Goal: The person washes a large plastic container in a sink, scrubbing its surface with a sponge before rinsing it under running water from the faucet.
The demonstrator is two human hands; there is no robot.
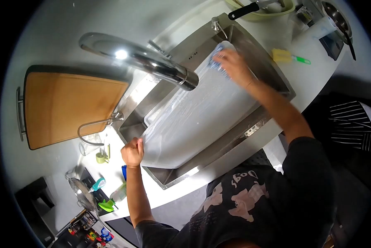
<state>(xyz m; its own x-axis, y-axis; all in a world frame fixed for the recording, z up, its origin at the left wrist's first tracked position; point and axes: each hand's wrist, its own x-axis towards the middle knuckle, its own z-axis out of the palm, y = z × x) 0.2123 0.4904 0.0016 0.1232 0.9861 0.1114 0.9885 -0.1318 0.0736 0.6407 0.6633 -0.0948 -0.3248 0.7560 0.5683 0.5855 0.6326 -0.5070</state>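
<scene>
A large, translucent white plastic panel [193, 120], wet and streaked, lies slanted across the stainless steel sink [282, 78]. My left hand [132, 153] is closed at the panel's left end, its thumb along the edge; the fingers underneath are partly hidden. Near the panel's opposite end, my right hand [235, 67] is slightly blurred. It presses a bunched blue-and-white cloth [216, 62] onto the surface, fingers bent over it. The chrome faucet [152, 65] reaches over the sink between my two hands.
An orange-brown cutting board [69, 107] leans against the wall at left. On the right counter lie a yellow sponge brush [282, 56] and a basin [272, 10] with a black-handled utensil across it. A green-topped spray bottle [107, 205] stands at lower left.
</scene>
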